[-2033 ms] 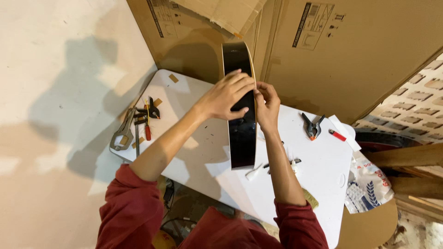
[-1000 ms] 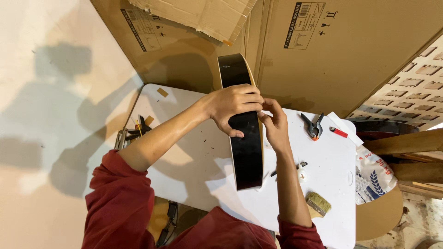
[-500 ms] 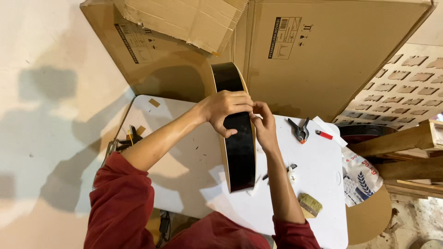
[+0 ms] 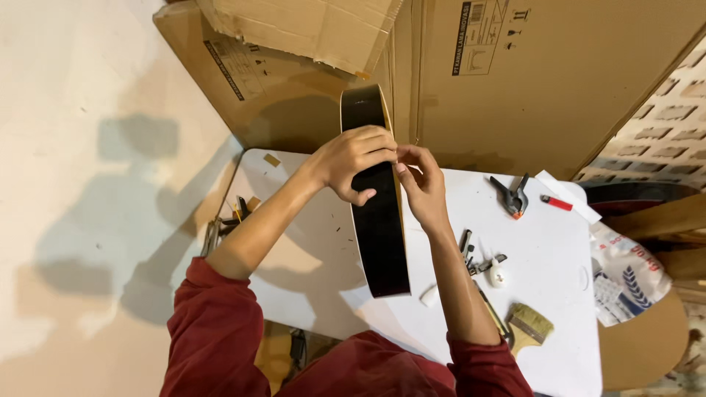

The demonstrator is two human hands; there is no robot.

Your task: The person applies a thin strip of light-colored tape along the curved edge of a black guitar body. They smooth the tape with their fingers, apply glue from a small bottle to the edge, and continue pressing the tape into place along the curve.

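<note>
A glossy black curved body with a pale yellow edge, like the side of a guitar [image 4: 380, 235], stands on edge across the white table [image 4: 309, 235]. My left hand [image 4: 353, 162] wraps over its top and grips the black side. My right hand [image 4: 421, 184] is at the pale edge on the right, fingertips pinched against the binding just beside my left fingers. Both red sleeves show at the bottom.
Large cardboard boxes [image 4: 515, 81] stand behind the table. On the table lie a spring clamp [image 4: 514, 195], a red lighter [image 4: 557, 203], a small white bottle [image 4: 497, 277], a brush [image 4: 528, 326] and small tools. More clamps [image 4: 228, 220] sit at the left edge. A printed bag [image 4: 629, 276] hangs at right.
The view has shifted around while both hands stay on the black body. My hands have worked slightly along its upper edge; the grip is the same.
</note>
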